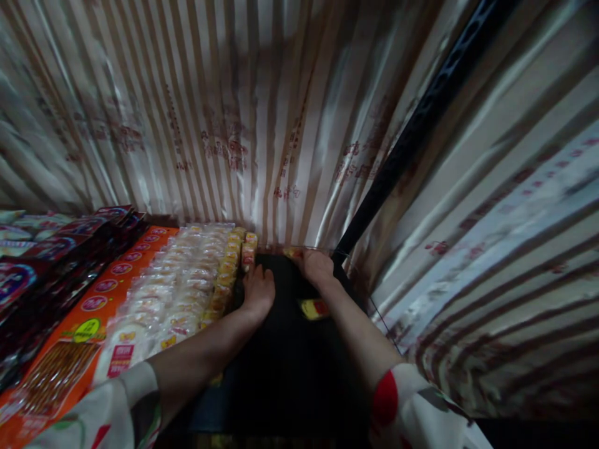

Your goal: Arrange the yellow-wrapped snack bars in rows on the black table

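Observation:
My left hand [259, 290] is at the end of a short row of small yellow-and-red packets [249, 243]. Its fingers are curled onto the nearest packet there. Further right, my right hand [317, 268] is by the back edge of a black shelf [285, 368], its fingers closed around a small yellow packet [291, 252] that is mostly hidden. Another yellow-and-red packet [313, 309] lies flat on the shelf beside my right wrist. Left of my left hand runs a longer row of yellow packets [227, 268]. The picture is dim and somewhat blurred.
Rows of clear-wrapped white packets [178, 287], orange packs [116, 274] and dark red bags [60, 262] fill the shelf's left side. Behind hangs striped, shiny printed sheeting [262, 125]. A slanting black metal post [402, 143] rises at the back right corner.

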Demonstrator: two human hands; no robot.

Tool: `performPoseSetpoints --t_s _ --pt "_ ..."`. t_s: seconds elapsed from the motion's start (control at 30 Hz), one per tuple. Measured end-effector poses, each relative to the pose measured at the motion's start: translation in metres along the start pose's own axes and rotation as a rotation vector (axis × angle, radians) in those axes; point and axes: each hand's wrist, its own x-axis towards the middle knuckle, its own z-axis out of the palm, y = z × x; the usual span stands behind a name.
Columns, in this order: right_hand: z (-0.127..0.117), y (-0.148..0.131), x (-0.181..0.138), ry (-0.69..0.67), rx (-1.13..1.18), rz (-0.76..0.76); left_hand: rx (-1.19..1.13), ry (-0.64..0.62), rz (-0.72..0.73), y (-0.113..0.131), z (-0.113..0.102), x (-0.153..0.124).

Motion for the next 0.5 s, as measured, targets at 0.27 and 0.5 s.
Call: performPoseSetpoints --t_s 0.27,0.5 --pt "-0.013 -0.018 -0.01 0.088 0.017 -0.132 -0.2 0.074 -0.006 -0.001 0.007 -0.006" --pt "-0.018 -0.056 -0.034 0.041 0.38 -0.116 -0.375 0.101 0.013 -0.002 -0.01 -0.024"
